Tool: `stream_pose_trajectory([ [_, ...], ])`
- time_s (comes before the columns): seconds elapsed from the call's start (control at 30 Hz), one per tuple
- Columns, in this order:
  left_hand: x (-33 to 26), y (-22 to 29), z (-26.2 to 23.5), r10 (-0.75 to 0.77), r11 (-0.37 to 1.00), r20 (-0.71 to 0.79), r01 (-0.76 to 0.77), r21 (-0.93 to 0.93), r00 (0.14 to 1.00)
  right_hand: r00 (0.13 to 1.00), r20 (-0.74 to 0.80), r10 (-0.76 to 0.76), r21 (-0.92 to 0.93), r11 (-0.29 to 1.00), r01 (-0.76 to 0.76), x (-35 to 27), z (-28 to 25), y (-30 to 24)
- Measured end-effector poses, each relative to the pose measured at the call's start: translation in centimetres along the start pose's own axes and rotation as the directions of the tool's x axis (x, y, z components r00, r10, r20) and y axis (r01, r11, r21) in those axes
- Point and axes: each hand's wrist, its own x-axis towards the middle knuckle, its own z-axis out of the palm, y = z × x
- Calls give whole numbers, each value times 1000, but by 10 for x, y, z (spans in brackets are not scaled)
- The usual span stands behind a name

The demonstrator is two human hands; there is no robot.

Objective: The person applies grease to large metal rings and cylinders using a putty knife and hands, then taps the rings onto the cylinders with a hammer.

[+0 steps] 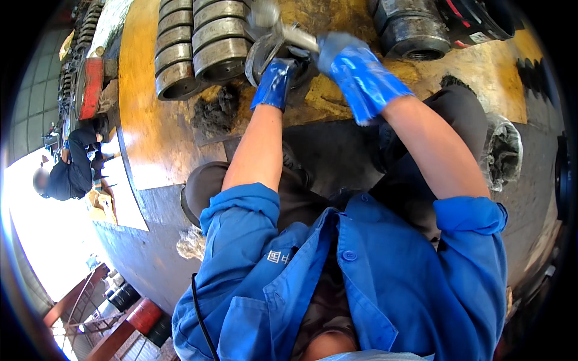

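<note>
Far left, another person [71, 171] in dark clothes bends over flat cardboard sheets [120, 198] on the floor. Beyond them stands a red drum-shaped part [90, 87] beside a long orange bench top [141, 120]. On the bench lie two rows of grey steel rings [195, 45], stacked side by side, with a clump of dark greasy rag [214, 114] just near of them.

The left hand [274, 83], in a blue glove, has its fingers curled together over the near rim of a round dark metal part [271, 57], pressing on it. To its right, the right hand [355, 75], also blue-gloved, is wrapped tight around the handle of a metal tool [283, 27] whose blurred head sits above the round part, just far of the left fingers.

Far right on the bench are dark threaded cylinders [412, 33] and a black part with a red and white label [472, 24]. Lower right, a clear plastic bag [503, 153] holds dark waste.
</note>
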Motion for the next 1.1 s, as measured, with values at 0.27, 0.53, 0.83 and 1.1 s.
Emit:
stream_pose_trajectory([
  [0.27, -4, 0, 5, 8, 1000, -5, -8, -11, 1000, 1000, -5, 22, 73, 997, -21, -10, -22, -2],
  [0.53, -6, -6, -2, 5, 999, -25, -6, -34, 1000, 972, -222, -81, 81, 992, 101, -11, -15, -15],
  [0.83, -9, -6, 7, -4, 999, -22, 3, -43, 1000, 982, -144, -118, 244, 958, 151, 1, -22, -1],
  [1.1, -3, -8, 7, -7, 999, -29, 6, -44, 1000, 976, -216, -36, 104, 993, 59, -11, -10, -12],
])
